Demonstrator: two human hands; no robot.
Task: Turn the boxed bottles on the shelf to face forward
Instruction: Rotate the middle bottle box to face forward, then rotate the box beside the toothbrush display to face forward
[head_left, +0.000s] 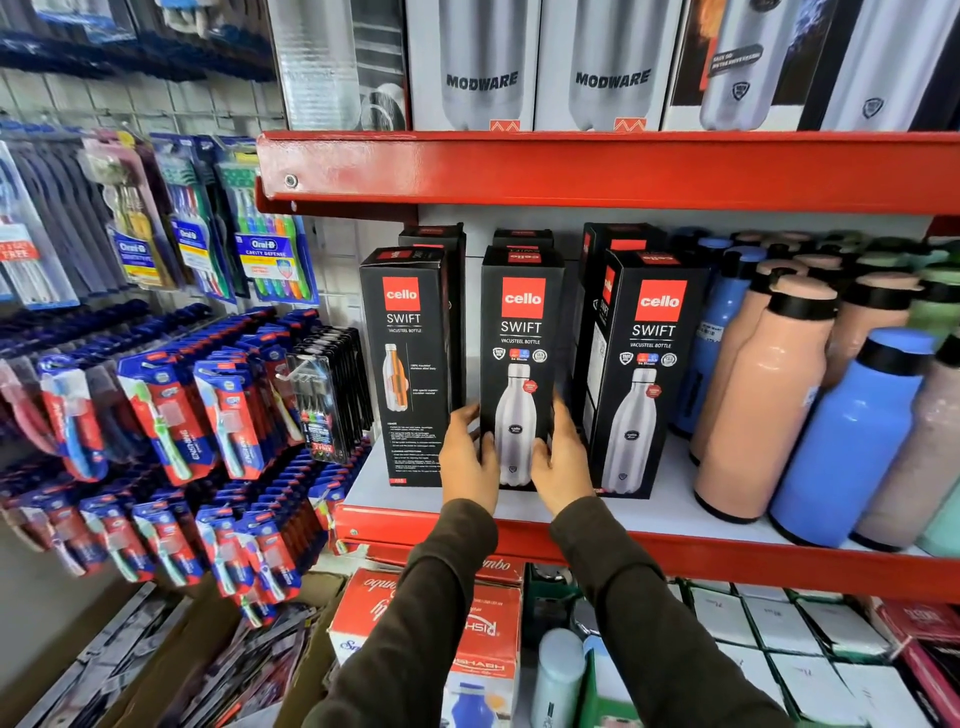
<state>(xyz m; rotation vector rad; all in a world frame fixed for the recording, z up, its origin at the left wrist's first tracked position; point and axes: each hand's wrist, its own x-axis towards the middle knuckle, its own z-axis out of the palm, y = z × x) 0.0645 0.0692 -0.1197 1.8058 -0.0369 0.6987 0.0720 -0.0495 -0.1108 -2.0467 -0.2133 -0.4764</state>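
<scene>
Three black Cello Swift bottle boxes stand in a front row on the white shelf (649, 512). The middle box (519, 332) shows its front with the steel bottle picture. My left hand (467, 457) grips its lower left side and my right hand (563, 457) grips its lower right side. The left box (408, 364) shows a text panel with a cutaway bottle. The right box (644, 364) shows its front, turned slightly. More black boxes stand behind them, mostly hidden.
Loose peach bottles (758, 410) and blue bottles (852, 441) crowd the shelf to the right. A red shelf edge (571, 171) runs overhead with Modware boxes (483, 67) on it. Toothbrush packs (171, 405) hang at the left. Cartons (467, 623) sit below.
</scene>
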